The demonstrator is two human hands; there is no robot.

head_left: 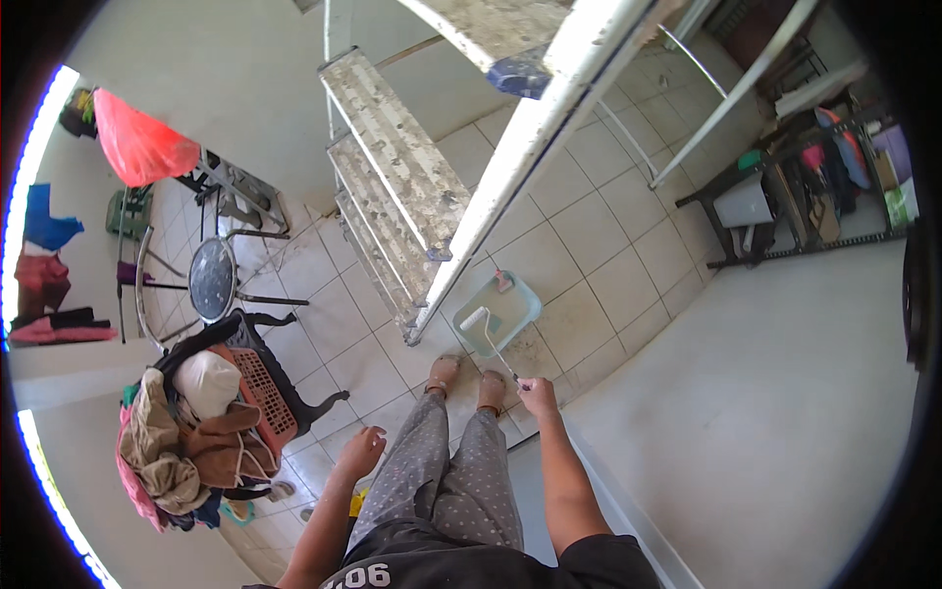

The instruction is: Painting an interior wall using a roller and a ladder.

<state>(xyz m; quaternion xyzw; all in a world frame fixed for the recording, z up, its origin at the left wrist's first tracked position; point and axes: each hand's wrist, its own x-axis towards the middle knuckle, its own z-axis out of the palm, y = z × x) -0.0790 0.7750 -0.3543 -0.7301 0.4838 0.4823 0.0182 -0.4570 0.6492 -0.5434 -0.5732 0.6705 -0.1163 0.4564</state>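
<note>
Paint roller [476, 318] extends far and left from the right hand [537, 395], whose fingers are closed around its handle; its long axis slants toward the pale blue tub [536, 307]. Its white head appears over the tub's left side; contact is unclear. The left hand [363, 453], farther off, hangs loosely curled, apparently holding nothing. Beneath lies tiled floor [589, 221]; a stepladder [397, 147] stands far left, heaped clothes [167, 461] near left, a pale wall [746, 393] right.

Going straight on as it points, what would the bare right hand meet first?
Probably the pale-blue rectangular plastic tub, though depth is unclear; the white-headed paint roller in the right hand would lead.
</note>
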